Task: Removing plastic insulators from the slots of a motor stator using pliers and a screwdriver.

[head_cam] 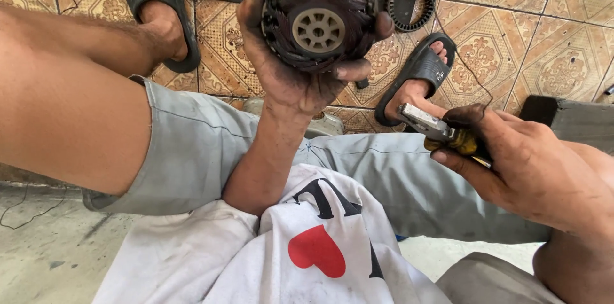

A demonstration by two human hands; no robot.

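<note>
A person sits low over a patterned tile floor (511, 29), knees apart, with a grimy electric motor stator (318, 16) raised in the left hand (288, 74). The fingers (377, 26) wrap around its dark, wound body, thumb on one side, so the pale plastic hub (318, 29) at its centre faces upward toward the wearer. The right hand (524, 163) hangs lower and to the side, well apart from the stator, closed around a yellow-handled metal tool (441, 131) whose flat steel end points back toward the motor part. Both hands are blackened with grease. A toothed black ring (412, 0) lies on the floor beyond, near a black sandal (419, 70); a second sandal (157, 3) sits on the other foot. A stained white shirt with a red heart (316, 249) fills the foreground.

By the look of it, the work is at the inspection stage, the part turned for a view before the tool goes in. Bringing the tool to the hub would call for a steady left grip and a careful aim between the windings.
</note>
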